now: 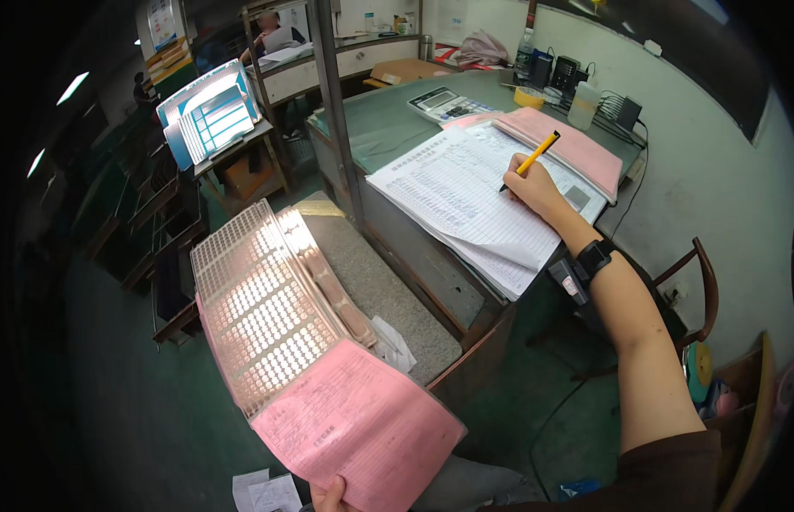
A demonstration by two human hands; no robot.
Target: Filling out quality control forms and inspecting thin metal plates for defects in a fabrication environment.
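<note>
My right hand (pixel 533 189) is closed around a yellow pen (pixel 542 154) with black ends, its tip on a lined form covered in handwriting. That form (pixel 448 192) tops a thick stack of papers at the desk's near edge, one lower corner curling up. At the bottom, my left hand (pixel 330 497) pinches the lower edge of a pink printed sheet (pixel 363 427) between thumb and fingers. The pink sheet overlaps the near end of perforated panels (pixel 260 299) with rows of shiny copper-coloured discs. A wristband (pixel 595 256) circles my right wrist.
A grey stone slab (pixel 388 282) lies between the panels and the green desk (pixel 371 119). On the desk are a calculator (pixel 452 104), a pink folder (pixel 567 145) and a plastic bottle (pixel 584 106). A metal post (pixel 336 119) rises beside it. A chair (pixel 704 290) stands right; a person (pixel 273 38) sits far back.
</note>
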